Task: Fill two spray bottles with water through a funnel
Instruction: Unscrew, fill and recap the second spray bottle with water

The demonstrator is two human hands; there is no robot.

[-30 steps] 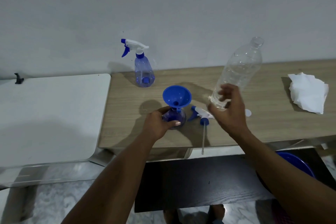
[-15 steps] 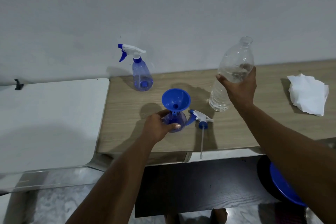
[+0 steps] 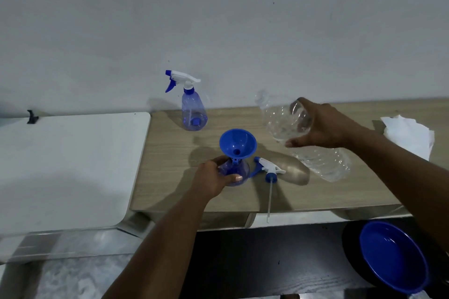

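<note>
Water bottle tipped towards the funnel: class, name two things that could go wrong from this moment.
1. The water bottle is lifted and tilted, its mouth short of the funnel; water may hit the table.
2. The funnel leans in the spray bottle, steadied only by the left hand; a fast pour could tip it.

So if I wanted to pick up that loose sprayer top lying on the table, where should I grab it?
Grab the loose sprayer top by its chunky white head, coming straight down from above. It lies flat on the wooden table, so its sides are free to pinch. Skip the thin tube: it looks bendy and sticks out past the table edge. The left hand sits close on one side, so come in carefully.
</note>
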